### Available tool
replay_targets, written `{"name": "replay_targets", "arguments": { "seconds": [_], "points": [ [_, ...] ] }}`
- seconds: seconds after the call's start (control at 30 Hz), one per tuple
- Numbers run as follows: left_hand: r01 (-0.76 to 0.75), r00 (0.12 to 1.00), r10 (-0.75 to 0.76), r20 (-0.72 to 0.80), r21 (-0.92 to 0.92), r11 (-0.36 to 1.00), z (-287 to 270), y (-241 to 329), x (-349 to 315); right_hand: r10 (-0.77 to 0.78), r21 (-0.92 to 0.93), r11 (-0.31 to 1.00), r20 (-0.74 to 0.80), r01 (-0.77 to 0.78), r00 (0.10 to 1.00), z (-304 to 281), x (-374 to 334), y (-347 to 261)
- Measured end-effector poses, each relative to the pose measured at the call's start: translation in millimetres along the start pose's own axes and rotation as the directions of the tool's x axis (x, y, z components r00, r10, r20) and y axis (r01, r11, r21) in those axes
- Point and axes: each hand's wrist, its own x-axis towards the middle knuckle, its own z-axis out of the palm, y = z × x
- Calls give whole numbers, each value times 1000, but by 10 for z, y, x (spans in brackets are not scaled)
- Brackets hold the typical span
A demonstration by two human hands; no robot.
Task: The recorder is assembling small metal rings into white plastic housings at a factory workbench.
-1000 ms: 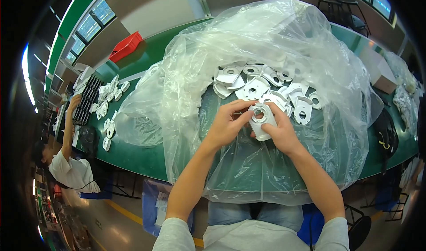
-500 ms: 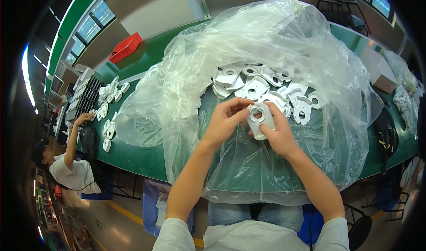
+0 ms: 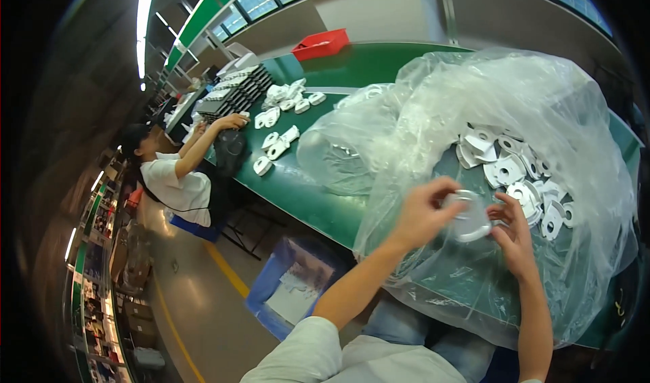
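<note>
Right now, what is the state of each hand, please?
Left hand: closed on a white part.
Right hand: at its edge; blur hides whether it grips.

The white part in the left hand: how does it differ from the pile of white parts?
The white part is raised in the left hand; the pile of white parts lies at the mouth of the clear bag. The part is single and blurred; the pile, many and sharper. Both are white.

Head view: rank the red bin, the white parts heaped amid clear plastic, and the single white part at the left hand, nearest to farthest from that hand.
1. White part: at the left hand, on its right.
2. Heaped white parts: farther right.
3. Red bin: leftward, across the table.
</note>
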Motion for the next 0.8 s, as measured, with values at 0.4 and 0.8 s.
{"name": "replay_targets", "arguments": {
  "seconds": [0.4,0.8],
  "points": [
    [313,685,-139,-715,117,942,-3593,-716,-453,-168,-320,932,39,172,985,-146,91,-2],
    [-611,787,387,480,524,593,725,370,411,-555,-484,831,-688,274,468,-2009,-624,-840]
  ]
}}
